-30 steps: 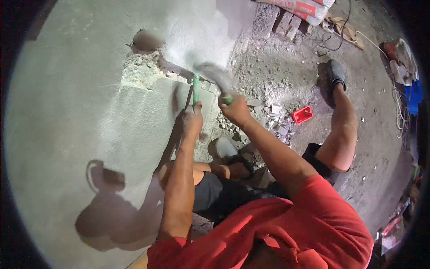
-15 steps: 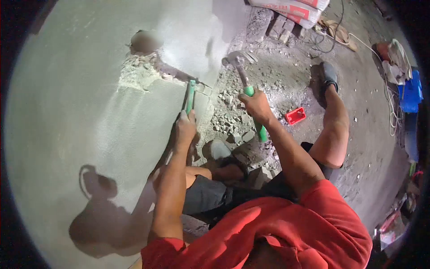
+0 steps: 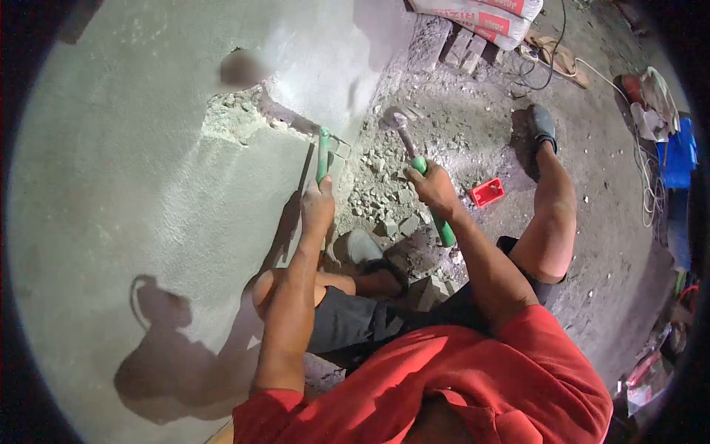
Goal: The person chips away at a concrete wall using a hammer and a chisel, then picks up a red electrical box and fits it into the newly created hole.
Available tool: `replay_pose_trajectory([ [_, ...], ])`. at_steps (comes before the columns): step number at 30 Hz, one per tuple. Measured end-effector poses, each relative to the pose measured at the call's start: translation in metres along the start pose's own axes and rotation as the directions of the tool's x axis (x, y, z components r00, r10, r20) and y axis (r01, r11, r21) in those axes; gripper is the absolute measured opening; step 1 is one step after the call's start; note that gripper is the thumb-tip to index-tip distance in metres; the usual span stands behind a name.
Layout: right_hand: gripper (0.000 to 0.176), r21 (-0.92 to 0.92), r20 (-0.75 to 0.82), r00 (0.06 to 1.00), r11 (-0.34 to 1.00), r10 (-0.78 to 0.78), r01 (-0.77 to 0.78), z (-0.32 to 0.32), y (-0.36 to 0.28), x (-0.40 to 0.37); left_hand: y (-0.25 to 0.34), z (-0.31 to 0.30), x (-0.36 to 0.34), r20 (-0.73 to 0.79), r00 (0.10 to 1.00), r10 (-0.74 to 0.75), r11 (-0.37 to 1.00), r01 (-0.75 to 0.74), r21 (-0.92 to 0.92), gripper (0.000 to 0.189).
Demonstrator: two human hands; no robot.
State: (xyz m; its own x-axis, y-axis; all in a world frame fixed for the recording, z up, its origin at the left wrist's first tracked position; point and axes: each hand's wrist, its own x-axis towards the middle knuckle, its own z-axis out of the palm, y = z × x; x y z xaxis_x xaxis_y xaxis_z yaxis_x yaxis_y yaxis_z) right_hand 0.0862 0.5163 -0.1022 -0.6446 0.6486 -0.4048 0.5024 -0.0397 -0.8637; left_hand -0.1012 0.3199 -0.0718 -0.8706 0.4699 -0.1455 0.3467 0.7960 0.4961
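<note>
Closed around the lower part of a green chisel-like tool, my left hand is near the grey plastered wall. The tool's upper end lies by the right end of a rough groove broken into the plaster. My right hand grips the green handle of a hammer. The hammer's head, slightly blurred, is above the rubble, to the right of the green tool and apart from it.
Broken rubble covers the floor along the wall. A small red box lies right of my right hand. Printed sacks, grey blocks, a dark cable and a blue item are farther off. My feet rest on the floor.
The hammer and my right hand have moved a little right and down. My left hand and the green tool have shifted slightly right, the tool now more upright.
</note>
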Motion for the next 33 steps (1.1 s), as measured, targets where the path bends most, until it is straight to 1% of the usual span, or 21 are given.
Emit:
replay_pose_trajectory([
  [2,0.04,0.01,-0.006,0.999,0.999,-0.049,0.049,-0.007,-0.017,-0.004,-0.006,0.0,0.009,-0.026,0.999,-0.038,0.999,0.037,-0.024,0.054],
  [4,0.039,0.009,0.051,0.998,1.0,-0.024,0.023,-0.011,-0.033,-0.01,-0.012,-0.005,0.017,0.076,0.961,-0.267,0.938,0.277,-0.207,0.058],
  [5,0.039,0.012,0.048,0.999,1.0,-0.018,0.018,-0.008,-0.032,-0.007,-0.015,-0.004,0.018,0.081,0.961,-0.264,0.94,0.276,-0.203,0.058],
  [7,0.04,0.115,-0.003,0.974,0.967,-0.227,0.226,0.001,-0.027,-0.002,-0.026,0.003,0.022,0.064,0.975,-0.212,0.959,0.22,-0.178,0.06],
  [11,0.043,0.314,0.179,0.963,0.939,-0.202,0.139,-0.003,-0.056,-0.012,-0.027,0.005,0.021,-0.016,0.993,-0.118,0.98,0.114,-0.162,0.045],
  [13,0.044,0.285,0.154,0.977,0.954,-0.147,0.098,0.008,-0.063,-0.004,0.003,-0.009,0.009,0.133,0.957,-0.256,0.917,0.284,-0.28,0.044],
  [15,0.045,0.099,-0.018,0.942,0.937,-0.336,0.336,0.016,-0.08,-0.005,0.0,-0.007,0.004,0.183,0.949,-0.257,0.895,0.305,-0.324,0.048],
  [16,0.044,0.133,-0.089,0.896,0.887,-0.434,0.443,0.02,-0.088,-0.005,0.0,-0.007,0.007,0.224,0.94,-0.258,0.868,0.328,-0.374,0.051],
  [17,0.044,0.132,-0.085,0.899,0.89,-0.429,0.437,0.015,-0.102,-0.012,-0.014,0.01,0.019,0.205,0.937,-0.283,0.755,0.349,-0.554,0.045],
  [19,0.037,0.122,0.01,0.88,0.874,-0.475,0.47,0.007,-0.125,-0.026,-0.037,0.02,0.025,0.24,0.921,-0.306,0.823,0.383,-0.42,0.044],
  [20,0.036,0.046,-0.077,0.815,0.815,-0.574,0.578,0.02,-0.116,-0.022,-0.033,0.016,0.024,0.248,0.917,-0.312,0.843,0.388,-0.373,0.043],
  [21,0.037,0.172,-0.087,0.819,0.802,-0.567,0.573,0.041,-0.099,-0.013,-0.027,0.014,0.022,0.248,0.911,-0.33,0.824,0.406,-0.396,0.045],
  [22,0.038,0.11,-0.048,0.841,0.834,-0.539,0.541,0.057,-0.078,-0.001,-0.013,0.01,0.012,0.254,0.901,-0.353,0.801,0.431,-0.415,0.047],
  [23,0.039,0.045,-0.008,0.864,0.863,-0.504,0.504,0.066,-0.063,0.009,0.022,-0.008,-0.003,0.176,0.942,-0.285,0.869,0.331,-0.368,0.05],
  [24,0.039,0.047,-0.002,0.863,0.862,-0.505,0.504,0.069,-0.059,0.018,0.017,-0.004,-0.003,0.193,0.935,-0.297,0.851,0.35,-0.391,0.051],
  [26,0.049,-0.166,0.04,0.931,0.917,-0.362,0.364,0.066,-0.065,0.037,0.005,0.005,0.009,0.207,0.935,-0.289,0.841,0.352,-0.412,0.052],
  [27,0.049,-0.174,0.045,0.929,0.913,-0.366,0.368,0.063,-0.067,0.036,-0.002,0.012,0.011,0.09,0.972,-0.215,0.905,0.233,-0.357,0.051],
  [28,0.05,-0.097,0.003,0.919,0.914,-0.395,0.394,0.057,-0.076,0.026,-0.009,0.015,0.008,-0.016,0.991,-0.134,0.952,0.124,-0.279,0.051],
  [29,0.051,-0.025,-0.053,0.901,0.902,-0.431,0.43,0.044,-0.093,0.02,-0.004,0.016,0.012,-0.019,0.991,-0.13,0.95,0.119,-0.29,0.051],
  [31,0.05,0.084,-0.056,0.908,0.904,-0.415,0.419,0.023,-0.121,-0.009,-0.002,0.012,0.006,0.128,0.962,-0.241,0.893,0.271,-0.359,0.05],
  [33,0.05,0.14,-0.207,0.724,0.713,-0.658,0.687,0.02,-0.131,-0.017,-0.002,0.006,0.008,0.192,0.941,-0.279,0.863,0.333,-0.38,0.049],
])
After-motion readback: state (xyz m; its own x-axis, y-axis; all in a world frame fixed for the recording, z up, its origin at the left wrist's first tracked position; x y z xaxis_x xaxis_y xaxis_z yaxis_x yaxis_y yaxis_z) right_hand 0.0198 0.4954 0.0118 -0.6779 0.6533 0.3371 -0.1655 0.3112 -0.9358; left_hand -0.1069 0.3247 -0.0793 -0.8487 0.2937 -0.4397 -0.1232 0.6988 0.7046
